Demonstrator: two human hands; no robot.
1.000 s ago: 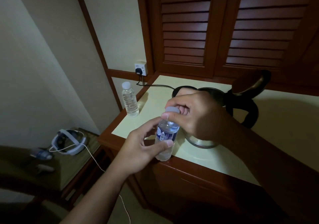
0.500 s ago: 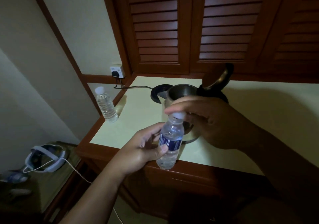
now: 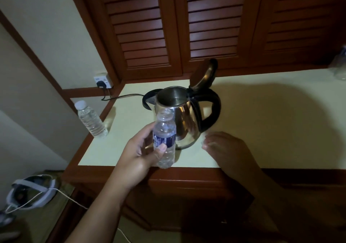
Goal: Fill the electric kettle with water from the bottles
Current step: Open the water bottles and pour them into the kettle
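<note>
nearest, the left hand (image 3: 139,153) is wrapped around a small water bottle (image 3: 164,139) with a blue label, thumb across the front and fingers behind. the bottle is upright, lifted in front of the near edge of the tabletop (image 3: 262,122), and its neck is bare with no cap on it. it sits directly in front of the electric kettle (image 3: 184,119), its open mouth overlapping the kettle's lower rim from this angle.

to the right, the right hand (image 3: 223,148) lies low over the tabletop just beside the kettle's base, palm down, fingers loosely curled toward the kettle. it is blurred, and i cannot tell whether anything is tucked under those fingers.

the kettle stands on the pale tabletop between the two hands and slightly beyond them, steel body, black handle (image 3: 212,109) pointing right, lid (image 3: 204,76) flipped up and tilted back so the inside shows. behind it is its black base (image 3: 148,100), with a power cord (image 3: 121,97) running left to a wall socket (image 3: 103,80).

off to the left, at the tabletop's corner, a second water bottle (image 3: 90,120) stands capped, well apart from both hands. farthest back are the louvred wooden doors (image 3: 187,27).
</note>
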